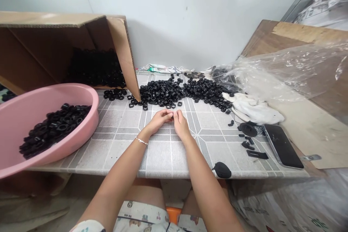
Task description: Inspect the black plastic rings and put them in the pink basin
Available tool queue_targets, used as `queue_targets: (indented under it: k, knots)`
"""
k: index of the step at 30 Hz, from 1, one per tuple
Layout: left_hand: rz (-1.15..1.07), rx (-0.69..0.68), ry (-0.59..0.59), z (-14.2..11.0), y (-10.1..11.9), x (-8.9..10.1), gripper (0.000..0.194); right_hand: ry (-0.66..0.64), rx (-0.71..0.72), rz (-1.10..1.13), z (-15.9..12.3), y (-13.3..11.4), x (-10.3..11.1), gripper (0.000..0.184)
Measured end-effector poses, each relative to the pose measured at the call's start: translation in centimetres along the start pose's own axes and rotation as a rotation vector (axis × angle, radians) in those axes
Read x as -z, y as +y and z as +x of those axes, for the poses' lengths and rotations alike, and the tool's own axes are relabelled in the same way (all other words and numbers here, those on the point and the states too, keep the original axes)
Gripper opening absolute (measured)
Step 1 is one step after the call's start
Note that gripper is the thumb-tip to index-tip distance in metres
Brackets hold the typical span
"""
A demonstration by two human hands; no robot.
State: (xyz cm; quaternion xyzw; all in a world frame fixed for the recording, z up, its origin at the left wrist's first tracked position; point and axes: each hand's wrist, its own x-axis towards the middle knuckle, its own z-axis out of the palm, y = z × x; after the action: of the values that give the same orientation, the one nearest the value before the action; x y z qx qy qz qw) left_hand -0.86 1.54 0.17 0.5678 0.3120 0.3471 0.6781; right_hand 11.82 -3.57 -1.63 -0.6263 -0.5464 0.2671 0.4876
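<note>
My left hand (160, 120) and my right hand (179, 123) meet fingertip to fingertip over the middle of the checked table cover (160, 152). The fingers of both are closed in a pinch. Whatever lies between them is too small and too hidden to name. Just beyond my fingers spreads a heap of black plastic rings (160, 93), a few of them loose at its near edge. A second heap of small black parts (205, 91) adjoins it on the right.
On the left a pink basin (94, 112) holds black rings, before a tipped cardboard box (122, 47) with more inside. To the right lie a white glove (252, 110), a phone (282, 146), several black scraps and clear plastic sheeting (288, 69). A black pad (222, 170) rests at the front edge.
</note>
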Motion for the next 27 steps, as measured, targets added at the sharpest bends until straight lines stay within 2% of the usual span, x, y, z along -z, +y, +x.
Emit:
queue_targets:
  k: [5, 11, 14, 16, 18, 20, 21, 23, 24, 25, 26, 27]
  knots:
    - [0.183, -0.134, 0.000, 0.0, 0.2, 0.0, 0.033, -0.020, -0.034, 0.122, 0.3, 0.1, -0.1, 0.034]
    - [0.685, -0.566, 0.158, -0.8, -0.2, -1.5, 0.015, -0.061, -0.095, 0.540, 0.7, 0.0, 0.3, 0.042]
    - [0.708, -0.622, 0.160, -1.0, 0.3, -1.9, 0.016, -0.110, -0.124, 0.688, 0.9, -0.1, 0.4, 0.045]
    - [0.573, -0.622, 0.237, -0.8, 1.4, -1.5, 0.020, -0.129, -0.139, 0.725, 0.9, -0.2, 0.4, 0.049]
    - [0.347, -0.644, 0.388, -0.9, 3.3, -0.4, 0.028, -0.129, -0.157, 0.703, 0.9, -0.2, 0.3, 0.053]
    - [0.154, -0.711, 0.556, -2.0, 5.9, 1.5, 0.037, -0.127, -0.165, 0.645, 0.9, -0.2, 0.2, 0.051]
    - [0.103, -0.754, 0.648, -3.2, 7.4, 2.7, 0.037, -0.132, -0.165, 0.611, 0.9, -0.3, 0.2, 0.049]
    - [0.136, -0.852, 0.823, -6.6, 10.3, 5.5, 0.033, -0.149, -0.156, 0.549, 0.8, -0.3, 0.1, 0.042]
    - [0.238, -0.987, 1.018, -8.8, 11.6, 7.0, 0.032, -0.156, -0.150, 0.523, 0.8, -0.3, 0.1, 0.038]
    - [0.474, -1.087, 1.223, -11.1, 12.8, 8.5, 0.037, -0.161, -0.143, 0.504, 0.7, -0.2, 0.0, 0.036]
    - [0.769, -1.063, 1.343, -13.4, 13.9, 9.8, 0.042, -0.164, -0.134, 0.492, 0.7, -0.2, -0.2, 0.034]
    - [1.079, -0.986, 1.365, -15.5, 14.8, 10.9, 0.047, -0.163, -0.123, 0.485, 0.7, 0.0, -0.3, 0.034]
